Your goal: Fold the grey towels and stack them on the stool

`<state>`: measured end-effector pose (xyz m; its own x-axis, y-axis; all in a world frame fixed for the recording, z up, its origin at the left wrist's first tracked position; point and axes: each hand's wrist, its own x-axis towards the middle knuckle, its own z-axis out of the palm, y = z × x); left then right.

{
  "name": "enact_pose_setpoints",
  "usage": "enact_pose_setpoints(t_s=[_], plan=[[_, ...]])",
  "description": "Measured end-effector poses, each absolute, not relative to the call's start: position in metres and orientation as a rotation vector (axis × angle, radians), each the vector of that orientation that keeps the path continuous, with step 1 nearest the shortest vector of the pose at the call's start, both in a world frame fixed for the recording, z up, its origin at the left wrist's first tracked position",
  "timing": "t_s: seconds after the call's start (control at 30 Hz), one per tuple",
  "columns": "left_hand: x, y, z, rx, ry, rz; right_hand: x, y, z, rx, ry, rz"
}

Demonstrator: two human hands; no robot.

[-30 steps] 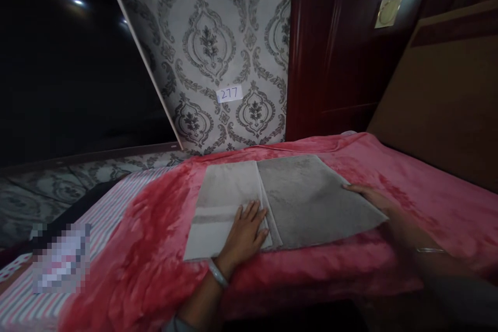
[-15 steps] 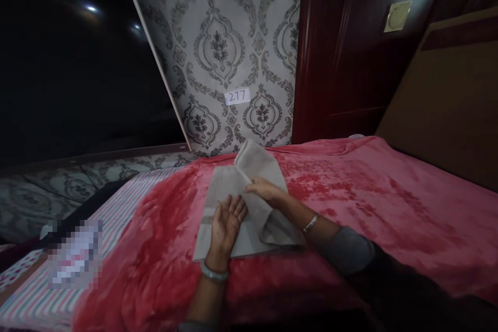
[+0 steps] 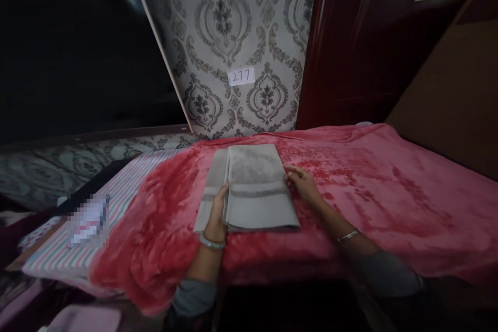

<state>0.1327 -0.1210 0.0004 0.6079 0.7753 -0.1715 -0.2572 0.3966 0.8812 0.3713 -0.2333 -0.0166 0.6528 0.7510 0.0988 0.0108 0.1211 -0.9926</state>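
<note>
A grey towel (image 3: 257,176) with darker bands lies folded on the red blanket. Its upper layer is folded over flat, and a strip of the lower layer shows along the left side. My left hand (image 3: 218,212) is closed at the left edge of that upper layer, thumb along the edge and the other fingers mostly hidden. At the towel's right edge, my right hand (image 3: 303,184) has its fingers bent and pressed together on the border. Each wrist wears a bracelet.
The red and pink blanket (image 3: 369,181) covers the bed, with striped bedding (image 3: 128,192) showing at left. Behind stand a patterned wall bearing a paper marked 277 (image 3: 241,76), a large dark screen (image 3: 78,52) and a brown panel (image 3: 455,93) at right.
The towel's raised upper layer has come down flat. My left hand has turned from palm up to the fold's left edge, and my right hand has moved right to the opposite edge.
</note>
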Motion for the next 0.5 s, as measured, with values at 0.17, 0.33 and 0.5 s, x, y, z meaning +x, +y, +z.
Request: enact_pose_setpoints(t_s=[0.17,0.33,0.5], plan=[[0.127,-0.110,0.010,1.125,0.741,0.686,0.383,-0.253,-0.044,-1.388,-0.690,0.577],[0.126,-0.099,0.011,1.563,0.941,0.807,0.380,-0.251,-0.045,-1.399,-0.740,0.590],[0.134,-0.094,0.006,1.657,0.947,0.723,0.380,-0.251,-0.045,-1.416,-0.773,0.552]])
